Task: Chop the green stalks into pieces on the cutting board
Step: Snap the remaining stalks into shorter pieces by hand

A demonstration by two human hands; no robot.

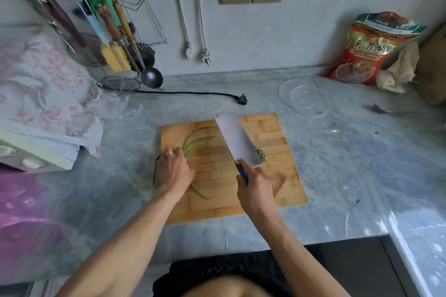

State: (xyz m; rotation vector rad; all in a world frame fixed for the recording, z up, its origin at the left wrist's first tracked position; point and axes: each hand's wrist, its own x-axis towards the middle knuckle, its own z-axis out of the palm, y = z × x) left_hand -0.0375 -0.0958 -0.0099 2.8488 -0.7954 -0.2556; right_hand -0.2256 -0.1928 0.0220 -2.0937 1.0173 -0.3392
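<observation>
A wooden cutting board (277, 183) lies on the grey counter. Several thin green stalks (196, 138) curve across its left half, and their near ends pass under my left hand (175, 172), which presses them down; one stalk end shows below that hand. My right hand (257, 190) grips the dark handle of a cleaver (237, 140). Its wide blade is lifted and tilted over the middle of the board, just right of the stalks. A small heap of chopped green pieces (261, 154) lies at the blade's right edge.
A clear glass bowl (304, 100) stands behind the board on the right, with a spoon (386, 110) further right. A black power cord and plug (241, 99) lie behind the board. A utensil rack (108, 31) and cloth-covered appliance (41, 94) stand at left, a red bag (371, 48) at back right.
</observation>
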